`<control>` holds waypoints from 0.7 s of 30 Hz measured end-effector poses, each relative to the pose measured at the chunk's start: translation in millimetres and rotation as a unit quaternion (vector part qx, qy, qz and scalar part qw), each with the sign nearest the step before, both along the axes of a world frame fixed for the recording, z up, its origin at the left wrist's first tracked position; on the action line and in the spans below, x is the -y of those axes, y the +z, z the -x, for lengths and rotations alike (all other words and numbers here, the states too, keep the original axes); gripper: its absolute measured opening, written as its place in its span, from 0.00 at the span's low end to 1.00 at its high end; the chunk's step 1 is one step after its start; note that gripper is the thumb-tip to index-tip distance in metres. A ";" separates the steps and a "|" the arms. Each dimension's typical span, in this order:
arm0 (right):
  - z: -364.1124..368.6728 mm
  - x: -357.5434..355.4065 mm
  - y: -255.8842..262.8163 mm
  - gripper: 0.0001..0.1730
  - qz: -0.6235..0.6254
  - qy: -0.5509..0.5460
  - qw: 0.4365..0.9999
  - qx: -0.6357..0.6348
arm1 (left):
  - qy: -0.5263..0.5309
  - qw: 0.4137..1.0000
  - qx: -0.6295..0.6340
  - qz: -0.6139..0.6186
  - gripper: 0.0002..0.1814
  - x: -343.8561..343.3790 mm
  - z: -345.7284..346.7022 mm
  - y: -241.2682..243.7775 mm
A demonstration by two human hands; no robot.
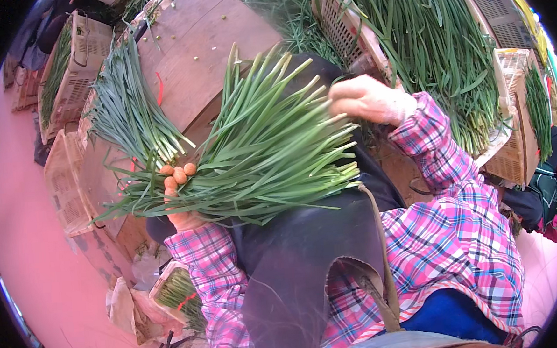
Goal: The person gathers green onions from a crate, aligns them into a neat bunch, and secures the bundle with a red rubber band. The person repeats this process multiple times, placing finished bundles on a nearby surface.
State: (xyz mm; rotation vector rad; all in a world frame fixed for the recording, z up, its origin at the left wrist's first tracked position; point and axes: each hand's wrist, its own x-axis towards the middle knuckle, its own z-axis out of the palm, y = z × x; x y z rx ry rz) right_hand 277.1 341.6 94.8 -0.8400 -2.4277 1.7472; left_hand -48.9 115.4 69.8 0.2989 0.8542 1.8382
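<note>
A spread bunch of flat green leafy stalks (268, 160), like garlic chives, lies fanned across the lap over a dark apron (302, 254). My left hand (179, 194) is closed around the leafy end of the bunch, fingertips showing above the leaves. At the pale cut ends on the other side is my right hand (369, 100), fingers bent and slightly blurred; whether it pinches a stalk cannot be told. Beyond my left hand, a second bunch (130, 101) rests on the wooden board (203, 40), its pale ends towards that hand.
A large plastic crate (346, 31) heaped with long green stalks (433, 45) stands at the upper right. More crates stand left (78, 66) and far right (512, 78). Red ties (159, 88) and small bits lie on the board. Part of another person (543, 196) shows at the right edge.
</note>
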 end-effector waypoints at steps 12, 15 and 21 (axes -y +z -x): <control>-35.2 -34.0 8.5 0.13 0.084 -0.207 0.973 -0.050 | 0.013 0.999 -0.032 -0.008 0.12 1.2 -0.9 -6.7; -8.5 -1.8 15.7 0.24 0.089 -0.079 0.993 -0.005 | 0.006 1.000 -0.022 -0.021 0.13 0.7 0.4 -8.6; 16.2 11.9 12.2 0.17 0.289 -0.174 0.937 -0.088 | -0.002 0.999 -0.024 -0.033 0.12 2.0 1.7 -9.9</control>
